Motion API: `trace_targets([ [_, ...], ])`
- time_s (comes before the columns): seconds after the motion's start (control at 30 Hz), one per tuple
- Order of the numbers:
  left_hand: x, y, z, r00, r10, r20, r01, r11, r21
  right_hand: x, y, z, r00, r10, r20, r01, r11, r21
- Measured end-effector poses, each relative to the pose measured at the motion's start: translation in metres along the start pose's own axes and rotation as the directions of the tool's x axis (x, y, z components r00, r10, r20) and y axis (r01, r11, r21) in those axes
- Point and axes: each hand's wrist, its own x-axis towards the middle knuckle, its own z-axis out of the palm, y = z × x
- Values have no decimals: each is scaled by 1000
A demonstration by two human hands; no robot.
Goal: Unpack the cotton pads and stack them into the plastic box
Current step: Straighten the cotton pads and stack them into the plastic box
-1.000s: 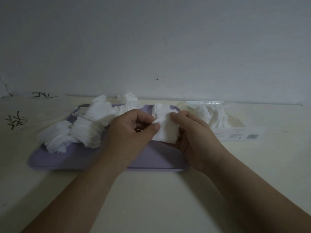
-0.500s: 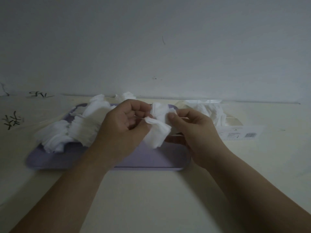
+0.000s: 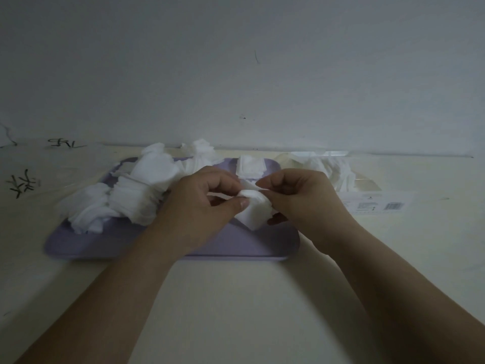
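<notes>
Both hands met above the near right part of the purple tray [image 3: 91,243], with a small bundle of cotton pads [image 3: 256,214] held between them. We judged the step to be squaring this bundle before stacking. This goes best with light pinches at opposite edges, so that the soft layers align without creasing or fanning out. The left hand [image 3: 199,206] curled its fingers [image 3: 242,203] onto the bundle's left edge, thumb forward. The right hand [image 3: 299,200] pinched the upper right edge, knuckles raised. Both forearms reached in across the desk [image 3: 236,311]. On the tray's left lay loose pads [image 3: 131,200] in a heap, at its back stood a neat stack [image 3: 249,166], and a clear package [image 3: 362,190] lay just beside it on the right.
</notes>
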Motion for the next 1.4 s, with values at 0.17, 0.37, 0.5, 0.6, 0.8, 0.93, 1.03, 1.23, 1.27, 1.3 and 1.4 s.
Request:
trace_targets([
  [0.17, 2, -8, -1, 997, -69, -37, 69, 998, 3, -2, 0, 3, 998, -43, 53, 45, 998, -34],
  [0.37, 2, -8, 0, 993, -119, -24, 114, 982, -153, -2, 0, 1, 985, -80, 155, 92, 993, -68],
  [0.5, 3, -12, 1, 986, -149, 71, 155, 983, -98, -2, 7, 6, 967, -212, 139, 252, 871, -423],
  [0.6, 3, -15, -1, 988, -141, 68, 141, 990, 11, -3, 11, 8, 967, -204, 149, 248, 880, -404],
  [0.8, 4, -15, -8, 978, -190, 86, 179, 976, 125, -4, 12, 15, 997, -7, 81, 29, 963, -270],
  [0.93, 4, -12, -4, 980, -171, 107, 155, 978, 141, -6, 7, 25, 994, 77, 83, -63, 986, -154],
  [1.03, 3, -11, -2, 982, -138, 126, 117, 980, 159, -7, 3, 29, 988, 105, 115, -103, 994, -27],
  [1.23, 4, -10, 2, 985, -156, 78, 138, 971, 196, -5, 6, 29, 986, 106, 132, -113, 993, 45],
  [1.27, 5, -11, 3, 986, -154, 68, 138, 971, 195, -4, 7, 29, 986, 98, 137, -104, 994, 37],
  [1.3, 5, -12, 4, 987, -155, 49, 144, 972, 184, -4, 8, 28, 987, 89, 133, -91, 996, 10],
  [1.4, 7, -15, 2, 987, -162, 2, 159, 972, 172, -1, 10, 23, 995, 20, 102, -8, 993, -119],
])
